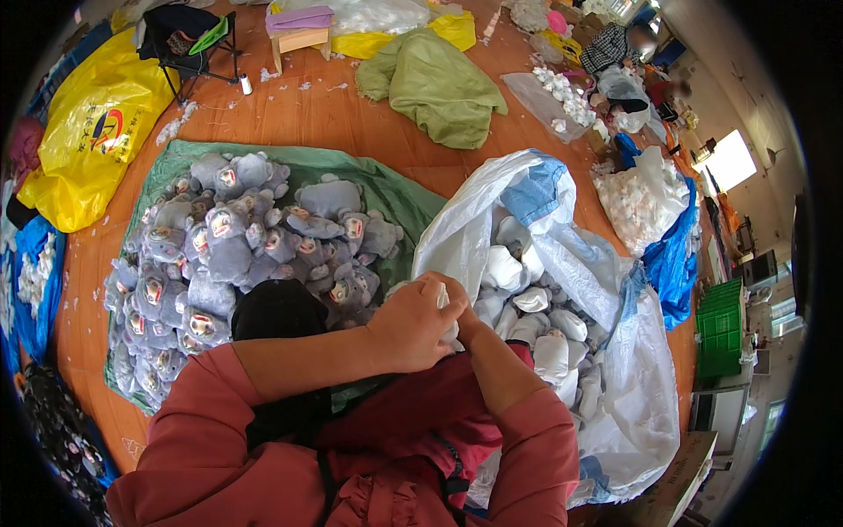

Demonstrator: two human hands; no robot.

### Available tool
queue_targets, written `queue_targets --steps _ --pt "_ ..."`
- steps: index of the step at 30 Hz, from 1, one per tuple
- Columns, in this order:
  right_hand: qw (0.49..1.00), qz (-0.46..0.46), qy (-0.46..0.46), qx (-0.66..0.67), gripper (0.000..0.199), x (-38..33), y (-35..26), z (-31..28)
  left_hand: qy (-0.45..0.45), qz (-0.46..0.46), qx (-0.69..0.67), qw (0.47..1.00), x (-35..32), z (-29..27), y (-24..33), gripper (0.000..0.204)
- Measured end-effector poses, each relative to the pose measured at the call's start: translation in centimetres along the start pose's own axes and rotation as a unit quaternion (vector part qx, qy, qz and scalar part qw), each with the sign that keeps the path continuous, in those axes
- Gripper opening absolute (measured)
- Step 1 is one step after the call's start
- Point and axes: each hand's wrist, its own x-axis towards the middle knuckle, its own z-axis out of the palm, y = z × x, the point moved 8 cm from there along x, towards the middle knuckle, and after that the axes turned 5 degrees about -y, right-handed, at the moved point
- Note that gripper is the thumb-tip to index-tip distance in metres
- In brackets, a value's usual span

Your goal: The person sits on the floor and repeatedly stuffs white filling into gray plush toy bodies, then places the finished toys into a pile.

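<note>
Toy [450, 335], whitish: located between the two hands, mostly covered by fingers, full shape hidden. Surroundings, by descending size.

Green sheet [395, 184]: spread on the floor left of and ahead of the left hand [414, 327]. Carries a broad heap [224, 250] of grey plush figures with pale faces, piled loosely, several layers deep.

White sack [648, 373]: right of the right hand [471, 321], just beside it, mouth wide open, blue patches on the cloth. Holds a jumble of white and grey soft pieces [551, 356]; depth of fill cannot be told.

Yellow bag [101, 123]: well apart, far left and ahead of the hands; contents not visible.

Green crate [720, 332]: far right of the hands; inside not visible.

Clear bag [639, 198]: ahead and right of the hands, full of white fluffy bits.

Hands: brought together, both clamped on the toy, fingers overlapping; exact finger placement unclear.

Handling (judged): light, soft, squashy; unlikely to slip or break, though seams may strain under hard pulling. Best hold: one hand round the thick body, the other pinching near the edge being worked.
</note>
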Motion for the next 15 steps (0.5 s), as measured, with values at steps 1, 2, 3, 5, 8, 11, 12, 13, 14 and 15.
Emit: queue_targets --steps 1,2,3,5,8,11,12,13,14,15 --pt "0.999 0.020 0.000 0.026 0.023 0.3 1.8 -0.4 -0.003 0.006 0.024 1.000 0.0 0.3 0.4 0.071" --pt "0.998 0.028 0.009 0.059 0.023 0.2 1.9 -0.3 -0.004 0.008 0.050 0.999 -0.2 0.5 0.6 0.072" --pt "0.995 0.036 0.017 0.091 0.022 0.1 2.0 -0.2 -0.003 0.011 0.064 0.998 -0.3 0.7 0.5 0.074" --pt "0.992 0.022 0.022 0.119 0.020 0.0 1.8 -0.2 -0.001 0.018 0.092 0.996 -0.4 1.1 0.4 0.077" --pt "0.996 -0.012 0.029 0.080 0.018 0.1 1.1 -0.7 0.041 0.028 0.107 0.993 -0.4 0.1 0.3 0.079" --pt "0.997 -0.004 0.070 -0.028 0.029 -0.5 0.2 -2.5 0.052 0.010 0.034 0.998 0.8 -0.8 -1.9 0.081" --pt "0.995 -0.015 0.072 -0.070 0.037 -0.5 -1.5 -2.0 0.063 0.005 0.003 0.998 0.8 -1.4 -2.5 0.082" --pt "0.992 -0.007 0.086 -0.092 0.040 -1.0 -3.0 -1.9 0.075 0.001 -0.028 0.997 0.8 -2.1 -3.2 0.084" --pt "0.988 0.001 0.102 -0.115 0.043 -1.4 -5.2 -1.4 0.086 0.000 -0.059 0.995 0.9 -2.8 -3.6 0.085" --pt "0.979 -0.090 0.126 -0.130 0.044 -1.6 -7.3 -1.4 0.044 -0.022 -0.110 0.993 1.3 -3.2 -3.9 0.091"
